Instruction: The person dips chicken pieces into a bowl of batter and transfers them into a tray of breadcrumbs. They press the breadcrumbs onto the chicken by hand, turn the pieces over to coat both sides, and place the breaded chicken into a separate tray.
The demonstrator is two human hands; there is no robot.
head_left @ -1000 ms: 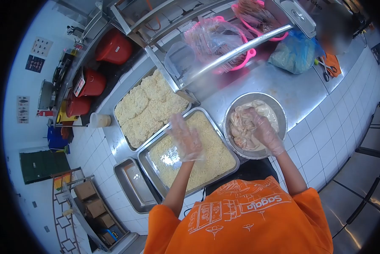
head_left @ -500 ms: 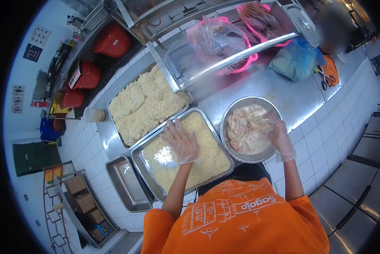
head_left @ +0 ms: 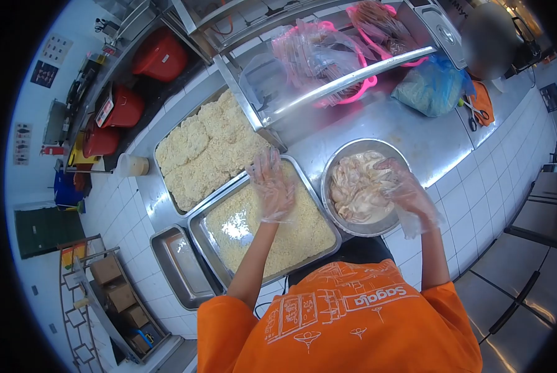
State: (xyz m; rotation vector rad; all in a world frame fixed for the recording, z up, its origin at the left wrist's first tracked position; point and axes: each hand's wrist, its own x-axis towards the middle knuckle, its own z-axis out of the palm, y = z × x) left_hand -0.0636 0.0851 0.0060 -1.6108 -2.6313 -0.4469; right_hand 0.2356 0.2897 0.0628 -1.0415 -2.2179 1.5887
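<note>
My left hand [head_left: 273, 189], in a clear plastic glove, is held flat with its fingers stretched out over the upper part of a metal tray of pale breadcrumbs [head_left: 278, 239]. Nothing is in it. My gloved right hand [head_left: 410, 196] reaches over the right rim of a round steel bowl [head_left: 333, 214]. Its fingers curl around the edge of the raw chicken pieces [head_left: 356, 186], which lie in a milky batter; the fingertips are partly hidden among them. Beyond the breadcrumb tray, a second tray holds crumb-coated pieces [head_left: 207, 149] packed close together.
A smaller metal pan [head_left: 182, 264] stands left of the breadcrumb tray. A plastic tub [head_left: 132, 165] is by the far tray. Pink baskets [head_left: 359, 93] with plastic bags sit on a steel shelf. A blue bag [head_left: 430, 87] and scissors [head_left: 474, 114] lie at right. Another person stands behind.
My left hand has moved up and slightly right across the breadcrumb tray. My right hand stays at the bowl, its wrist shifted a little right, and the chicken pieces have shifted.
</note>
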